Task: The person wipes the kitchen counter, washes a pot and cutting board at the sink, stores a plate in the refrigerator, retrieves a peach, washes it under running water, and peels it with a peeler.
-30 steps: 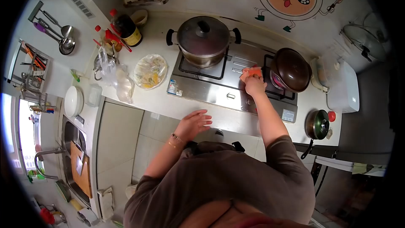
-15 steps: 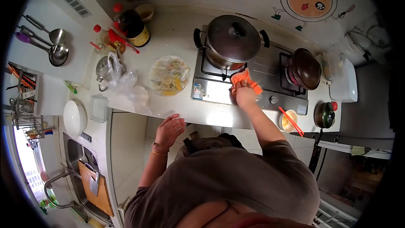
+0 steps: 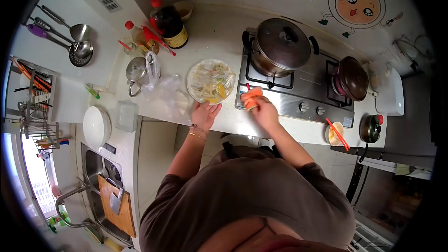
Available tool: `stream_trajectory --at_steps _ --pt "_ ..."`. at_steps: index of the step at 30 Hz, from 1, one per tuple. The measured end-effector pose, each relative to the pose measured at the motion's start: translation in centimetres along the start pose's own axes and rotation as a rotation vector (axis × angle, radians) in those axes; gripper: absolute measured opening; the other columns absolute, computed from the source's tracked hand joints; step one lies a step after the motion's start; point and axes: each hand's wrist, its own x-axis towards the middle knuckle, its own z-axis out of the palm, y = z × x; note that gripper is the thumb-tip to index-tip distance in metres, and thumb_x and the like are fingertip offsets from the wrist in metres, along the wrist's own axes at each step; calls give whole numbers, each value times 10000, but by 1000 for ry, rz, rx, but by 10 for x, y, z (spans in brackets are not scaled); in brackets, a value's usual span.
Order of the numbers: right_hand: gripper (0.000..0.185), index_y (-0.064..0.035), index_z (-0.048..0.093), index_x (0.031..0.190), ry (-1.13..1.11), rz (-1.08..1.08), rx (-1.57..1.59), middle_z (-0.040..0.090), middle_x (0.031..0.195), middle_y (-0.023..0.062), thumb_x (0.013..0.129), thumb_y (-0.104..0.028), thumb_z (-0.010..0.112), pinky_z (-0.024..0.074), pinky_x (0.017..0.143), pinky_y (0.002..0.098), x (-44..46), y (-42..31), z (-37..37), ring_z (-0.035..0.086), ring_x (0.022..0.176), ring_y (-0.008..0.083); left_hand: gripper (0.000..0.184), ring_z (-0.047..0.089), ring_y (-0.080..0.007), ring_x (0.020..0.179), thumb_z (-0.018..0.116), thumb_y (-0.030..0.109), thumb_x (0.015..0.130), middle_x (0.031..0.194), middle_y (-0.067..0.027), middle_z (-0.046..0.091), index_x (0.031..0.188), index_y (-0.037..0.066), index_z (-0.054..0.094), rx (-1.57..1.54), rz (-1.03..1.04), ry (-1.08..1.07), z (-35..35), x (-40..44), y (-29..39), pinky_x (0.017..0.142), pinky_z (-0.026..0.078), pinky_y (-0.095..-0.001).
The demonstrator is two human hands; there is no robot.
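Observation:
My right hand (image 3: 264,113) is closed on a folded orange cloth (image 3: 252,98) at the front left corner of the gas stove (image 3: 294,100). My left hand (image 3: 205,114) lies at the near rim of a plate of food (image 3: 191,84) covered in clear plastic wrap. Its fingers are stretched out and touch the rim, or nearly so; I cannot tell whether any reach under it. On the stove's left burner stands a large lidded pot (image 3: 282,46). A brown lidded pot (image 3: 351,79) sits on the right burner.
Left of the plate lie a clear plastic bag (image 3: 165,95) and a small metal pot (image 3: 136,70). Bottles, including a dark sauce bottle (image 3: 170,25), stand behind. A bowl (image 3: 334,136) with red chopsticks (image 3: 338,135) and a small green-lidded pot (image 3: 371,128) line the counter's right front.
My right hand has moved left with the cloth, from below the large pot to the stove's front left corner. My left hand has come up from the counter's edge to the plate.

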Motion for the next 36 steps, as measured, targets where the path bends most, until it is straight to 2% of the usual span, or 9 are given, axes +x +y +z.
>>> stream_trajectory --at_steps 4,9,13,17,19,23,27,32,36 --pt "479 62 499 1226 245 91 4 433 1249 236 811 -166 575 422 913 406 -10 17 -6 453 1138 361 450 559 -359 1076 388 -66 852 1199 -176 528 1265 112 387 138 124 91 16 5 5 871 502 -502" --pt "569 81 331 1345 -121 49 -630 345 1380 256 873 -213 450 212 1087 415 21 6 53 319 1276 387 452 574 -368 1052 391 -71 833 1203 -173 527 1253 97 395 123 159 123 24 6 31 845 520 -504" --pt "527 76 372 1320 -240 72 -523 345 1388 256 867 -188 421 273 1057 398 70 -32 64 366 1240 382 479 564 -380 1066 390 -77 807 1212 -182 521 1256 91 391 149 201 96 50 -14 65 873 503 -524" --pt "380 46 549 1151 -339 -180 -444 550 1199 220 837 -127 422 378 980 377 93 -50 88 517 1111 331 498 552 -382 1082 392 -72 809 1231 -191 508 1283 80 374 137 249 7 68 -26 86 894 496 -513" --pt "342 5 592 1100 -124 -222 41 608 1097 183 818 -78 417 430 924 369 91 -58 108 566 1039 308 502 547 -383 1090 393 -70 811 1244 -193 498 1291 75 367 151 292 14 75 -29 89 899 495 -508" --pt "334 -3 584 1078 128 -219 399 586 1124 180 752 13 510 434 915 375 54 -71 77 546 1065 321 513 537 -377 1104 389 -74 811 1264 -197 476 1303 68 355 152 284 11 79 -31 87 911 491 -505" --pt "369 -21 585 1077 409 -204 19 564 1055 156 709 -5 571 463 824 403 -4 -36 -7 538 970 346 527 536 -381 1102 390 -90 805 1266 -204 468 1309 56 338 98 249 6 68 -23 79 913 489 -516" --pt "317 -46 604 1012 129 104 -103 545 1003 176 696 -69 600 484 754 394 -31 6 30 551 915 326 533 535 -394 1096 385 -99 806 1250 -214 473 1312 52 321 68 208 53 69 -15 70 905 492 -523" --pt "273 -45 608 988 152 -144 -81 528 959 173 718 -72 586 496 732 398 8 -25 68 571 806 337 528 539 -395 1089 379 -102 801 1237 -215 480 1303 54 324 95 213 73 64 -20 62 897 497 -522"
